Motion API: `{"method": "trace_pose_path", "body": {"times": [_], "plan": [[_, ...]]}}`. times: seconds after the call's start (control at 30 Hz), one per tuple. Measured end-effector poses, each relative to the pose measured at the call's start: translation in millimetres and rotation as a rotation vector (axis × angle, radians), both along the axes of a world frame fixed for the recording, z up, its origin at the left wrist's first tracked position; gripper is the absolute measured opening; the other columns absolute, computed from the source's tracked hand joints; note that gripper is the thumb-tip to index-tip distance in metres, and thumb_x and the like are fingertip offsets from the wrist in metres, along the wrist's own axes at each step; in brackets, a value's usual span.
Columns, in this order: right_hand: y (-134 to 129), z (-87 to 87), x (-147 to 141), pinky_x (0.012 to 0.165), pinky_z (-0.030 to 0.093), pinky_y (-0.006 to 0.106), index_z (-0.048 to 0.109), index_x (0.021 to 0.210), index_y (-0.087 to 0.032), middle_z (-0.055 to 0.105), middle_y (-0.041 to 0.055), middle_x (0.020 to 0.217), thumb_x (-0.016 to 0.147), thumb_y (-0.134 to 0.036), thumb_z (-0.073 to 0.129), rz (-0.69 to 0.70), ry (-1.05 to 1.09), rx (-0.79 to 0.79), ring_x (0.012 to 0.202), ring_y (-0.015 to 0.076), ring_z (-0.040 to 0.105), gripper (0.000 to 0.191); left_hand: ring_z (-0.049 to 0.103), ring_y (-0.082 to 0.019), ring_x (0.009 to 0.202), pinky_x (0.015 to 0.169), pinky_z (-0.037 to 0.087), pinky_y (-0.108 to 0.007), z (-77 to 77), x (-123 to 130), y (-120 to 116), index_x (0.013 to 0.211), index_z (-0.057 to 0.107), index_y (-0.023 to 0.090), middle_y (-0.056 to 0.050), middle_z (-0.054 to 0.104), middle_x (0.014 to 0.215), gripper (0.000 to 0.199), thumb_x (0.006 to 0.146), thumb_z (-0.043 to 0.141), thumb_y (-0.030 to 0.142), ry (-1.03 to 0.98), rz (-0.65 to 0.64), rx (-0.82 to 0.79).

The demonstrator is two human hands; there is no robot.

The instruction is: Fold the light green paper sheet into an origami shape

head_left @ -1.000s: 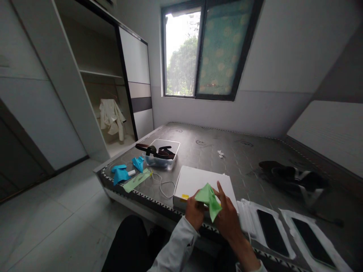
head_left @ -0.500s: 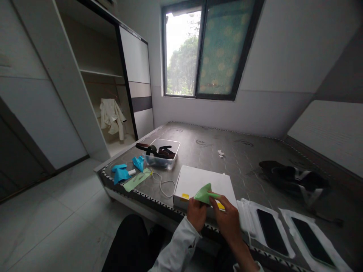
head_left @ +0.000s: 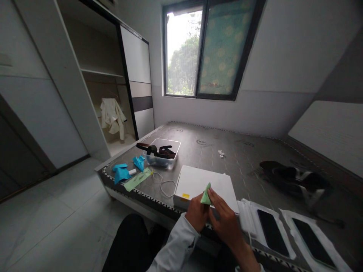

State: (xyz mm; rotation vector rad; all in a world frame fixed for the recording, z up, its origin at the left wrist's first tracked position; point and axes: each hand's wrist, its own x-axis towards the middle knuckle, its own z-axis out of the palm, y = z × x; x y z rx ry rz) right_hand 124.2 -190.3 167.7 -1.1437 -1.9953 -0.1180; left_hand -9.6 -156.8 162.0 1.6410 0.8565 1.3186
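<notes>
Above the white box (head_left: 205,183), the left hand (head_left: 196,213) and right hand (head_left: 227,223) pinch green paper (head_left: 206,195), apparently partly folded (finishing creases hidden); more shaping seems left.

A mattress (head_left: 198,151) bears a white box (head_left: 205,185), blue papers (head_left: 121,174) and a clear tub (head_left: 162,162)

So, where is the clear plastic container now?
In the head view, the clear plastic container is left of centre on the mattress, right of the blue pieces, with dark straps in it.
</notes>
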Motion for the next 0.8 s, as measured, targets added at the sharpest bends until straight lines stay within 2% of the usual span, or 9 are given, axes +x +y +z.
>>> {"method": "trace_pose_path", "body": {"times": [0.1, 0.17, 0.27, 0.33, 0.4, 0.47, 0.57, 0.67, 0.8], "plan": [[1.3, -1.5, 0.8, 0.101, 0.051, 0.040, 0.043, 0.143, -0.024, 0.056, 0.0058, 0.137, 0.086, -0.012, 0.045, -0.027, 0.027, 0.009, 0.120, 0.0224, 0.058, 0.058, 0.066, -0.027, 0.091, 0.087, 0.050, -0.034, 12.2, -2.7, -1.8, 0.100, 0.072, 0.020, -0.012, 0.071, 0.095, 0.026, 0.081, 0.055, 0.018, 0.077, -0.104, 0.082], [2.0, -0.9, 2.2, 0.097, 0.053, 0.038, 0.050, 0.138, -0.023, 0.061, 0.0053, 0.131, 0.084, -0.010, 0.042, -0.059, 0.072, -0.003, 0.114, 0.0224, 0.063, 0.056, 0.065, -0.027, 0.099, 0.092, 0.049, -0.034, 20.1, -3.3, -5.0, 0.107, 0.071, 0.020, -0.012, 0.071, 0.102, 0.030, 0.081, 0.055, 0.016, 0.051, -0.138, 0.092], [1.8, 4.0, 6.2, 0.079, 0.058, 0.031, 0.059, 0.130, -0.025, 0.070, 0.0039, 0.117, 0.077, -0.009, 0.041, -0.191, 0.195, -0.105, 0.091, 0.0210, 0.072, 0.059, 0.063, -0.025, 0.107, 0.098, 0.046, -0.033, 25.6, -3.5, -9.9, 0.123, 0.063, 0.021, -0.010, 0.069, 0.115, 0.042, 0.083, 0.050, 0.015, -0.027, -0.065, 0.073], [1.5, 8.5, 9.5, 0.065, 0.057, 0.027, 0.064, 0.124, -0.026, 0.074, 0.0025, 0.108, 0.073, -0.010, 0.042, -0.263, 0.300, -0.207, 0.070, 0.0180, 0.071, 0.057, 0.066, -0.021, 0.093, 0.088, 0.049, -0.031, 24.5, -3.6, -11.8, 0.129, 0.056, 0.021, -0.007, 0.071, 0.107, 0.045, 0.086, 0.044, 0.015, -0.064, 0.043, 0.008], [1.7, 11.4, 12.5, 0.057, 0.054, 0.025, 0.068, 0.117, -0.024, 0.075, 0.0023, 0.102, 0.074, -0.013, 0.043, -0.258, 0.416, -0.295, 0.060, 0.0160, 0.066, 0.051, 0.063, -0.016, 0.069, 0.070, 0.050, -0.025, 21.7, -3.5, -12.3, 0.122, 0.057, 0.021, -0.002, 0.072, 0.087, 0.038, 0.087, 0.043, 0.016, -0.092, 0.129, -0.076], [2.7, 11.7, 14.7, 0.055, 0.054, 0.025, 0.070, 0.113, -0.022, 0.075, 0.0031, 0.100, 0.075, -0.016, 0.045, -0.201, 0.525, -0.359, 0.061, 0.0163, 0.065, 0.046, 0.053, -0.012, 0.055, 0.056, 0.043, -0.021, 19.7, -3.1, -12.0, 0.103, 0.063, 0.020, 0.002, 0.066, 0.070, 0.025, 0.085, 0.046, 0.016, -0.110, 0.177, -0.123], [4.5, 9.7, 16.9, 0.057, 0.054, 0.026, 0.071, 0.110, -0.020, 0.074, 0.0042, 0.101, 0.075, -0.018, 0.047, -0.125, 0.645, -0.425, 0.068, 0.0184, 0.066, 0.043, 0.050, -0.012, 0.056, 0.054, 0.041, -0.020, 20.5, -2.4, -11.2, 0.083, 0.068, 0.018, 0.001, 0.061, 0.064, 0.020, 0.081, 0.048, 0.014, -0.144, 0.133, -0.148], [5.3, 11.5, 18.5, 0.068, 0.056, 0.030, 0.072, 0.107, -0.021, 0.073, 0.0061, 0.105, 0.072, -0.017, 0.050, -0.053, 0.685, -0.458, 0.084, 0.0220, 0.068, 0.042, 0.057, -0.014, 0.067, 0.060, 0.047, -0.022, 23.2, -3.1, -10.0, 0.089, 0.073, 0.017, -0.004, 0.068, 0.083, 0.025, 0.081, 0.050, 0.016, -0.194, 0.006, -0.163], [3.0, 22.7, 21.2, 0.085, 0.054, 0.035, 0.072, 0.109, -0.022, 0.070, 0.0079, 0.114, 0.075, -0.025, 0.061, 0.087, 0.666, -0.507, 0.101, 0.0258, 0.065, 0.036, 0.063, -0.018, 0.084, 0.068, 0.051, -0.024, 21.9, -8.4, -6.9, 0.103, 0.074, 0.018, -0.008, 0.070, 0.105, 0.029, 0.081, 0.055, 0.019, -0.180, -0.059, -0.156]]}}
